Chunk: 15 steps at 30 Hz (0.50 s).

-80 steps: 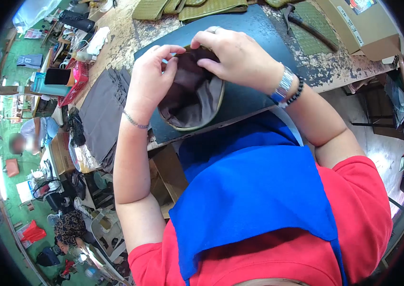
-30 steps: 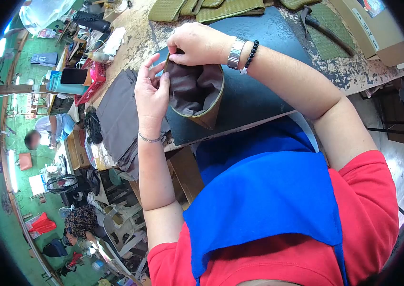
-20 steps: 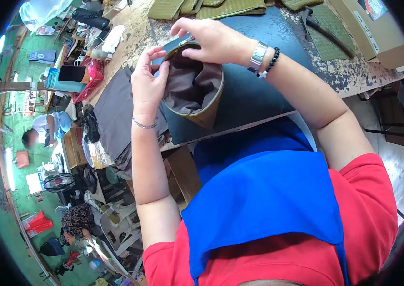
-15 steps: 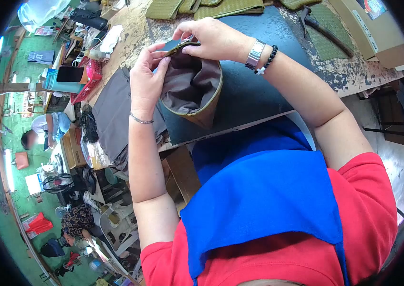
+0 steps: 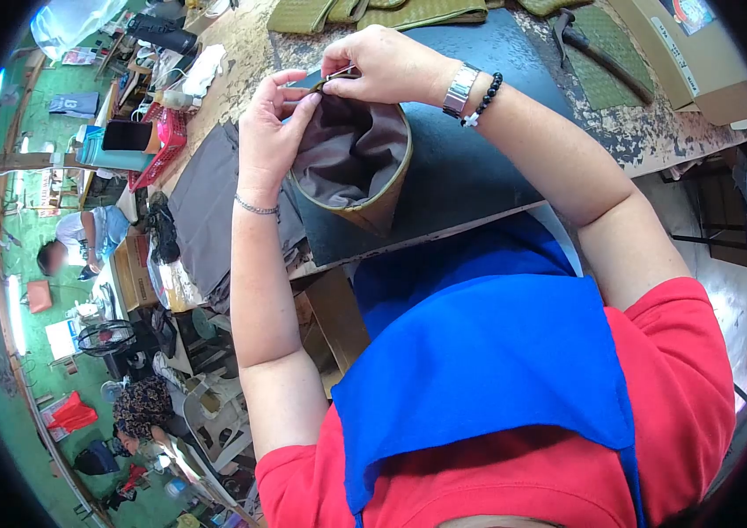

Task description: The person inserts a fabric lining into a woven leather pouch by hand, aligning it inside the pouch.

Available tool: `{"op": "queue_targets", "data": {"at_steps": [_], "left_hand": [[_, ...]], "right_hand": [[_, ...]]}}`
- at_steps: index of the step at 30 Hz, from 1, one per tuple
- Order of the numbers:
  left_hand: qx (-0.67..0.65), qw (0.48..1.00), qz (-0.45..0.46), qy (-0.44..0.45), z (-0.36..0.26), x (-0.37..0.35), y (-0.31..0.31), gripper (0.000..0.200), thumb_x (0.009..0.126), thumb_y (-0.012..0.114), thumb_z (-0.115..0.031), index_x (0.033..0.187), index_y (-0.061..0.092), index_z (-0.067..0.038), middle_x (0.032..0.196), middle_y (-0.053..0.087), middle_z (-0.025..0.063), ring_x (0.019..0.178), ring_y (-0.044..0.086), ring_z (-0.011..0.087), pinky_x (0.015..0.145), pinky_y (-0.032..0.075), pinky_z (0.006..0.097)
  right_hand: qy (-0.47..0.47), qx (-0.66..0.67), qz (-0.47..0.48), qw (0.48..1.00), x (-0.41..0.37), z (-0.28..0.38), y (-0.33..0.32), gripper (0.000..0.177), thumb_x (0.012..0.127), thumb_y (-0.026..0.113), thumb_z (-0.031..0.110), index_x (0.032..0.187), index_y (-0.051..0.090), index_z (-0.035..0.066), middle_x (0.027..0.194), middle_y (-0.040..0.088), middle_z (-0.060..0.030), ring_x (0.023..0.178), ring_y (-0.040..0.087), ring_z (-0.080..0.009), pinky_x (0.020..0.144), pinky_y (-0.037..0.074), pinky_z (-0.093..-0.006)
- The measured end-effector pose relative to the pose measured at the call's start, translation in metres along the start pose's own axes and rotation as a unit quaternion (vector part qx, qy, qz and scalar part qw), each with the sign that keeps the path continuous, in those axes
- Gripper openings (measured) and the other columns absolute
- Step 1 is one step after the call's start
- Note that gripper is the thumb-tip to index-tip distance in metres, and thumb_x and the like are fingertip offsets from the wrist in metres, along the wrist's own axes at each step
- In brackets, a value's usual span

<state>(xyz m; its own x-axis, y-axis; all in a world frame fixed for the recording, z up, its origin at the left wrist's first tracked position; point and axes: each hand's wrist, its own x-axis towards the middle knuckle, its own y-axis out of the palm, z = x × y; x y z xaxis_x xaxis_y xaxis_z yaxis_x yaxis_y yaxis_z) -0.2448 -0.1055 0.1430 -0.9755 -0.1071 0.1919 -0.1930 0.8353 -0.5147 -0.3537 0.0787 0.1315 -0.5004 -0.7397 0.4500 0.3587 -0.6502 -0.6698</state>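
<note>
An olive-brown pouch [image 5: 364, 214] with a dark brown lining [image 5: 351, 145] stands on the dark mat, its wide mouth turned up toward me. My left hand [image 5: 275, 128] pinches the far left part of its rim between thumb and fingers. At the same part of the rim, my right hand [image 5: 391, 69] is closed on a small, thin, shiny metal piece [image 5: 339, 73], its thumb against the pouch edge. I cannot make out exactly what the metal piece is.
A hammer [image 5: 604, 60] lies on a green woven piece at the right, beside a cardboard box [image 5: 686, 62]. Woven green pieces [image 5: 426, 13] are at the back. Dark fabric sheets [image 5: 206, 202] lie left, near a red basket [image 5: 171, 141]. Two people sit farther left.
Both hands and the pouch rim have shifted slightly left. My right wrist has moved a little up and left, and the thin metal piece shows more clearly between the fingers.
</note>
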Motion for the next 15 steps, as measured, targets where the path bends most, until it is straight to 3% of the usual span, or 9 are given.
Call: {"op": "queue_targets", "data": {"at_steps": [6, 9, 15], "left_hand": [[0.098, 0.995, -0.018, 0.017, 0.002, 0.006, 0.001, 0.024, 0.092, 0.068, -0.007, 0.115, 0.067, -0.001, 0.091, 0.071, 0.0019, 0.080, 0.063, 0.0049, 0.074, 0.051, 0.0210], [0.137, 0.989, -0.051, 0.000, -0.006, 0.005, 0.006, 0.020, 0.091, 0.068, -0.007, 0.110, 0.071, -0.001, 0.091, 0.072, 0.0025, 0.079, 0.064, 0.0046, 0.074, 0.051, 0.0212], [0.135, 0.990, -0.032, 0.032, -0.008, -0.002, 0.005, 0.018, 0.091, 0.067, -0.007, 0.107, 0.072, 0.000, 0.089, 0.073, 0.0019, 0.077, 0.064, 0.0042, 0.073, 0.052, 0.0214]], "right_hand": [[-0.037, -0.023, -0.055, 0.998, 0.005, -0.004, 0.008, 0.023, 0.080, 0.068, 0.023, 0.093, 0.071, 0.003, 0.086, 0.071, -0.0177, 0.085, 0.070, -0.0335, 0.080, 0.055, -0.0402], [-0.047, 0.002, 0.007, 0.999, 0.005, 0.000, 0.001, 0.021, 0.085, 0.068, 0.022, 0.095, 0.068, 0.003, 0.086, 0.070, -0.0174, 0.080, 0.069, -0.0305, 0.075, 0.055, -0.0369], [-0.042, -0.021, -0.025, 0.999, 0.005, -0.003, 0.004, 0.017, 0.082, 0.067, 0.019, 0.089, 0.065, 0.003, 0.081, 0.067, -0.0164, 0.078, 0.067, -0.0324, 0.073, 0.055, -0.0389]]}}
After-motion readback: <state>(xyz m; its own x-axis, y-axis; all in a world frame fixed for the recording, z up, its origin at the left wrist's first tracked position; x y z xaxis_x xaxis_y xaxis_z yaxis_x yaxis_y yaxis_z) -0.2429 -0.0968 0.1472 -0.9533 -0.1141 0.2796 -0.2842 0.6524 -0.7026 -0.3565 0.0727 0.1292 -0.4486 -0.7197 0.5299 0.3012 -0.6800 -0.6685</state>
